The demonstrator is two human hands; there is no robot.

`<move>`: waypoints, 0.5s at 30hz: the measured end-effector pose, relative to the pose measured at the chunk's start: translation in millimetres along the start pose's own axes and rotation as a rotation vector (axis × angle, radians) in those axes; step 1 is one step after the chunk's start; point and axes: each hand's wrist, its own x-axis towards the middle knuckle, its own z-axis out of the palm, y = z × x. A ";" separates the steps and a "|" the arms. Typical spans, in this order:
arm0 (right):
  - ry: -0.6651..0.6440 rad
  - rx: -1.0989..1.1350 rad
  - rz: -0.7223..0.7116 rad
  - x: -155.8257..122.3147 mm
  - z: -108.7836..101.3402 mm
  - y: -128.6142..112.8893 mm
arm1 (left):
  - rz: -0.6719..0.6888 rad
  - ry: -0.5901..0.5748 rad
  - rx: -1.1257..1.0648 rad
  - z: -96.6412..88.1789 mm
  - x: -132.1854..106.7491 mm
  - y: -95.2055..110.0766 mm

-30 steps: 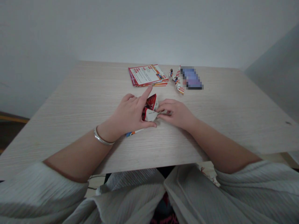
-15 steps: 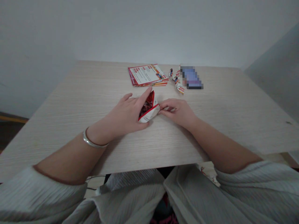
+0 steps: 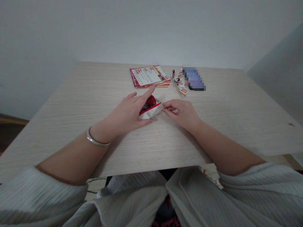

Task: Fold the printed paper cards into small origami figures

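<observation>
A red and white folded paper piece point(image 3: 150, 108) lies near the middle of the light wooden table point(image 3: 82, 94). My left hand point(image 3: 129, 113) is wrapped round its left side, forefinger along the top edge and thumb under it. My right hand point(image 3: 182, 112) pinches the paper's right corner between thumb and fingertips. A silver bangle point(image 3: 94, 140) sits on my left wrist.
A stack of red and white printed sheets point(image 3: 149, 76) lies at the back of the table. Beside it are small folded paper figures point(image 3: 180, 82) and a blurred-out flat object point(image 3: 194, 80). A grey wall runs close behind. Another paper scrap point(image 3: 211, 175) rests in my lap.
The folded paper has been lowered and flattened toward the table. Both hands shifted slightly away from me, and my right hand's pinch moved to the paper's right tip.
</observation>
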 end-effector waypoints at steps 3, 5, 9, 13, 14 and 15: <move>-0.004 0.006 -0.016 -1.5 0.3 4.3 | 0.015 0.003 -0.036 1.7 -1.1 -3.5; -0.020 0.003 -0.043 -2.3 -0.6 8.5 | 0.006 -0.003 -0.052 2.9 -1.9 -5.2; -0.119 -0.073 -0.164 -2.6 -4.3 14.5 | -0.047 -0.014 -0.108 2.2 -3.2 -5.2; -0.218 -0.188 -0.228 -2.4 -7.0 11.8 | -0.145 -0.052 -0.098 -1.2 -0.5 0.0; -0.235 -0.223 -0.227 -2.4 -7.5 10.0 | -0.171 -0.058 -0.077 -1.5 0.6 1.3; -0.250 -0.256 -0.225 -2.4 -8.1 8.1 | -0.192 -0.065 -0.060 -1.7 1.6 2.1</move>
